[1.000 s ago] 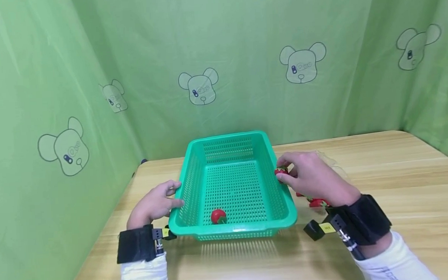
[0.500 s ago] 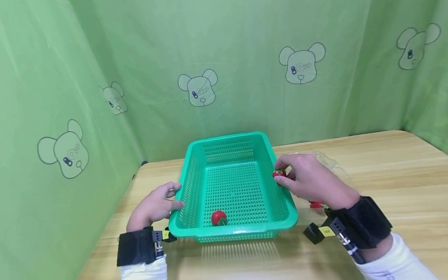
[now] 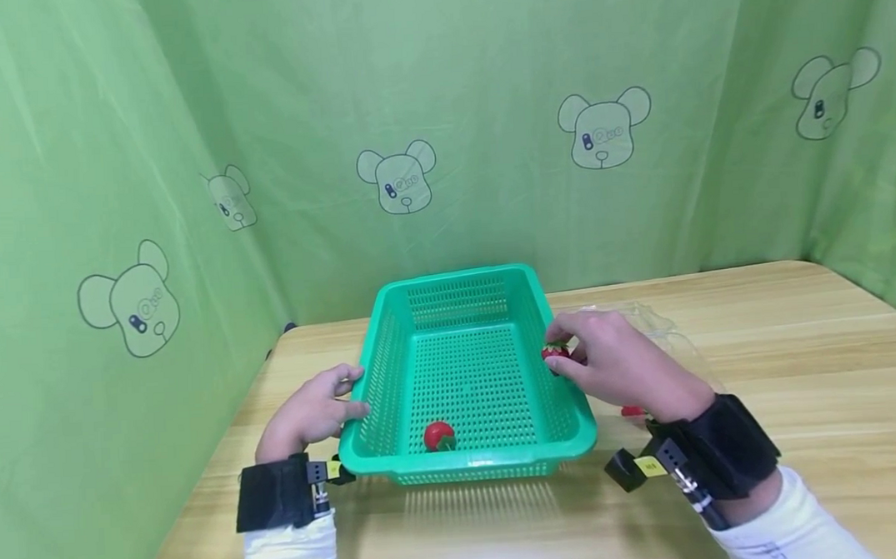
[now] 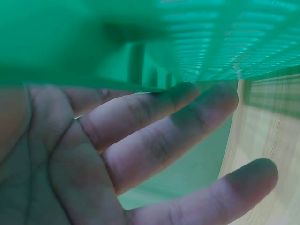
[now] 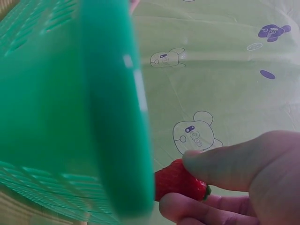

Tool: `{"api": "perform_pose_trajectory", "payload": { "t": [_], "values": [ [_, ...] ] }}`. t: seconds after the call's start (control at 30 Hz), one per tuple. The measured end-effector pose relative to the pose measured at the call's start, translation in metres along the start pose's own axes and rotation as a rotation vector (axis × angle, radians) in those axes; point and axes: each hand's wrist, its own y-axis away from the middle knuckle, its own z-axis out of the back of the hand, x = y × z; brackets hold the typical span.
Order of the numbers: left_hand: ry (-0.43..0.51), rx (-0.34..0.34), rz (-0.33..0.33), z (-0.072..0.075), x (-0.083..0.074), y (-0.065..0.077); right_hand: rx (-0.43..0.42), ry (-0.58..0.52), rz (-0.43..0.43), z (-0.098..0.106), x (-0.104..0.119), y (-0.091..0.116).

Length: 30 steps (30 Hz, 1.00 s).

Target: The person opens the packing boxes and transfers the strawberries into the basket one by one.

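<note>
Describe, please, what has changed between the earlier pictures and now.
The right hand, pinching a strawberry, has moved slightly left and lower in the head view, at the right rim of the green basket. Nothing was newly taken hold of or let go. The left hand stays at the basket's left rim, and the red fruit inside lies where it was.

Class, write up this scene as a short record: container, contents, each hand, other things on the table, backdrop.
Container: green perforated basket on a wooden table
Contents: one red fruit with green leaves, near the front wall
Left hand: grips the basket's left rim
Right hand: pinches a strawberry at the right rim
Also on table: clear plastic; partly hidden red item
Backdrop: green sheet with bear-head drawings
</note>
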Motion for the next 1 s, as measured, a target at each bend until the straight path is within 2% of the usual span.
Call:
{"api": "perform_pose_trajectory", "payload": {
  "t": [0.47,0.73,1.0],
  "values": [
    [-0.018,-0.004,-0.003,-0.001,0.001,-0.005,-0.017,-0.021,-0.008,0.0,-0.007,-0.001],
    [-0.034,0.01,-0.007,-0.001,0.001,-0.005,-0.031,-0.016,-0.059,0.008,-0.019,0.0],
    [-0.052,0.009,-0.013,0.0,0.005,-0.004,-0.028,0.039,-0.136,0.011,-0.034,0.0]
  ]
}}
